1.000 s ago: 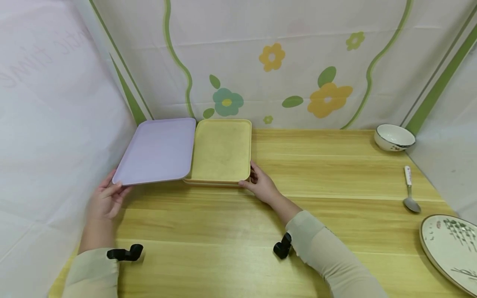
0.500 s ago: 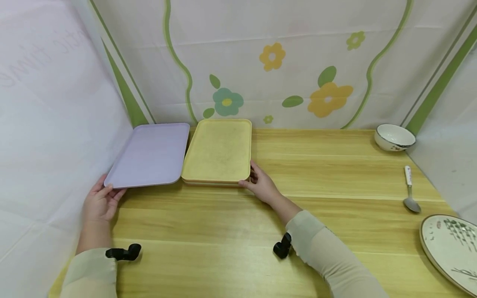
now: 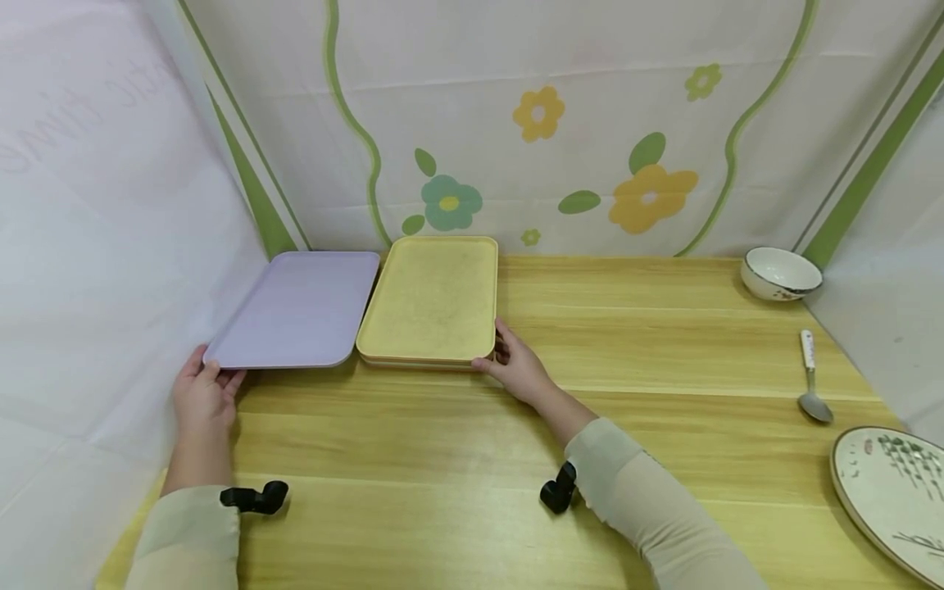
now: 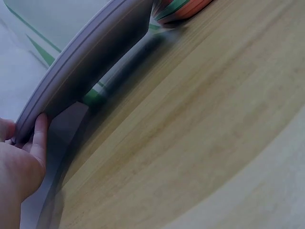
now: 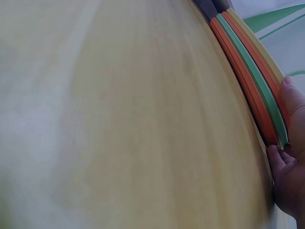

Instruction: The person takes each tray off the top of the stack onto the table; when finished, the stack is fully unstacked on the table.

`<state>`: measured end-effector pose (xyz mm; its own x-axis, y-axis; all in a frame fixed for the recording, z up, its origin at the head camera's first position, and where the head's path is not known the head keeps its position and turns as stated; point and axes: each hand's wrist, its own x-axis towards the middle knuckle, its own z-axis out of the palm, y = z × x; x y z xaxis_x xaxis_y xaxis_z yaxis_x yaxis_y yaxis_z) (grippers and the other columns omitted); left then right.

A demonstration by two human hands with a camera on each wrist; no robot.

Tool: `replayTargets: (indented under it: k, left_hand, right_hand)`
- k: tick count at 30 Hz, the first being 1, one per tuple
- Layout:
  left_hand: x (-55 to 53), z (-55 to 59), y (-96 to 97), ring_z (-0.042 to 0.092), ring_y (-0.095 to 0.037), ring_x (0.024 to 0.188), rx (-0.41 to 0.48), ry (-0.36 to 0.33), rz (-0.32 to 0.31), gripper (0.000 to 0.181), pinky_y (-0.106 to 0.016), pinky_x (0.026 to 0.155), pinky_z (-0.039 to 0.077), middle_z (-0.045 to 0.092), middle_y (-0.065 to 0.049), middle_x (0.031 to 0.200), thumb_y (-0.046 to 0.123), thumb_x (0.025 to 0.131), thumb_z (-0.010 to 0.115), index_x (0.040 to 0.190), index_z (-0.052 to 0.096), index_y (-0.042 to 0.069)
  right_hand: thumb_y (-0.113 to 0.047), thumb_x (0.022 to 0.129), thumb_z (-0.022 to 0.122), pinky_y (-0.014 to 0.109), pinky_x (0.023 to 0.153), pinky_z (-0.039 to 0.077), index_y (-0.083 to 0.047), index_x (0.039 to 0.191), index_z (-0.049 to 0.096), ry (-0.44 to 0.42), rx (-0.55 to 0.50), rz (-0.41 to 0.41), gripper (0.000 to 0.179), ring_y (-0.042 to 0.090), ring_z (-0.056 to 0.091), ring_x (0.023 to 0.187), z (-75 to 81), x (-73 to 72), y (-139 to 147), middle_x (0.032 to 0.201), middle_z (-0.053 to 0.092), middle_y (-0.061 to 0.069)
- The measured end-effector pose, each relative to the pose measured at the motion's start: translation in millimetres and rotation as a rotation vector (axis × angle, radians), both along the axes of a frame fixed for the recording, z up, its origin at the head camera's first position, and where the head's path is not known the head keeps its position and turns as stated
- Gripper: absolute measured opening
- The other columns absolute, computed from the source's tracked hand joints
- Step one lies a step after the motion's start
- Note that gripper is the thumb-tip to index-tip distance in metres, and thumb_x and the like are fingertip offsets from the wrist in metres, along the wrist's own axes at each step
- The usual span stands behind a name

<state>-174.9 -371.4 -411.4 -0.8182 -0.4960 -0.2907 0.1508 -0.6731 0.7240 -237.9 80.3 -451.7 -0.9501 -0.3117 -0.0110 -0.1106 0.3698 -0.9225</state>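
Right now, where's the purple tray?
In the head view, the purple tray is on the left, beside the yellow tray. The left grip holds its near left corner, and the left wrist view shows that corner off the table.

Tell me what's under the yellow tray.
Under the yellow tray, orange edges and a green edge show in the right wrist view; their upper faces are covered and cannot be seen.

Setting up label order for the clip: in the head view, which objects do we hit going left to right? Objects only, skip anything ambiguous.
Lilac tray → yellow-topped tray stack → white bowl → patterned plate, cut off by the right edge.
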Motion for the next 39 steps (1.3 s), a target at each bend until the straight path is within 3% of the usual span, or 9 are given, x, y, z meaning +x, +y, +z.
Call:
replayTargets:
  k: [7, 14, 20, 25, 30, 34, 39]
  left_hand:
    - [-2.0, -1.3, 1.8, 0.067, -0.005, 0.08, -0.09, -0.076, 0.022, 0.055, -0.022, 0.056, 0.055, 0.039, 0.007, 0.151, 0.008, 0.101, 0.046, 0.153, 0.034, 0.019]
    - [-2.1, -6.3, 2.0, 0.066, -0.003, 0.083, -0.105, -0.081, 0.016, 0.055, -0.021, 0.057, 0.055, 0.036, 0.007, 0.152, 0.011, 0.101, 0.045, 0.154, 0.032, 0.019]
    - [-2.2, -10.9, 1.4, 0.06, -0.006, 0.106, -0.117, -0.053, -0.001, 0.058, -0.02, 0.062, 0.057, 0.034, 0.007, 0.153, 0.01, 0.099, 0.048, 0.154, 0.032, 0.019]
    - [-1.6, -12.5, 3.5, 0.043, -0.009, 0.133, -0.132, -0.065, -0.026, 0.061, -0.016, 0.067, 0.057, 0.029, 0.006, 0.158, -0.001, 0.098, 0.049, 0.153, 0.035, 0.021]
    - [-2.6, -12.0, 7.6, 0.03, -0.01, 0.145, -0.164, -0.094, -0.05, 0.067, -0.015, 0.068, 0.057, 0.023, 0.004, 0.162, -0.004, 0.097, 0.048, 0.155, 0.029, 0.025]
    - [-4.1, -12.3, 9.8, 0.039, -0.01, 0.139, -0.242, -0.179, -0.045, 0.072, -0.015, 0.073, 0.058, 0.018, -0.002, 0.164, -0.002, 0.097, 0.049, 0.157, 0.02, 0.025]
    - [-7.6, -11.1, 12.0, 0.054, -0.002, 0.111, -0.315, -0.285, -0.031, 0.072, -0.013, 0.079, 0.056, 0.019, -0.008, 0.163, -0.002, 0.096, 0.051, 0.157, 0.02, 0.02]
  right_hand:
    - [-0.038, 0.086, 0.073, 0.041, 0.114, 0.04, -0.018, 0.159, 0.014, -0.002, 0.002, -0.009, 0.095, 0.03, 0.042, 0.141, -0.7, 0.4, -1.5, 0.159, 0.032, 0.008]
    - [-0.04, 0.087, 0.072, 0.042, 0.114, 0.04, -0.018, 0.159, 0.014, 0.002, 0.009, -0.006, 0.095, 0.031, 0.042, 0.14, -0.6, 0.3, -1.6, 0.159, 0.032, 0.009]
    - [-0.039, 0.087, 0.072, 0.042, 0.114, 0.04, -0.021, 0.158, 0.017, 0.002, 0.008, -0.018, 0.093, 0.031, 0.044, 0.139, -1.6, -0.4, -1.4, 0.157, 0.036, 0.008]
    - [-0.04, 0.086, 0.073, 0.043, 0.113, 0.041, -0.021, 0.158, 0.017, 0.007, 0.002, -0.009, 0.093, 0.032, 0.045, 0.138, -1.8, -0.2, -0.9, 0.156, 0.038, 0.009]
    - [-0.041, 0.086, 0.072, 0.043, 0.113, 0.04, -0.02, 0.159, 0.015, -0.005, 0.001, -0.011, 0.095, 0.031, 0.045, 0.138, -1.0, 0.4, -0.6, 0.157, 0.037, 0.007]
    - [-0.04, 0.086, 0.073, 0.044, 0.113, 0.041, -0.019, 0.159, 0.016, 0.002, 0.0, -0.008, 0.094, 0.032, 0.045, 0.138, -1.2, -0.1, -0.7, 0.157, 0.037, 0.008]
    - [-0.041, 0.086, 0.072, 0.044, 0.113, 0.041, -0.022, 0.158, 0.017, 0.009, -0.001, -0.006, 0.093, 0.032, 0.046, 0.138, -1.6, -0.8, -1.0, 0.156, 0.038, 0.008]
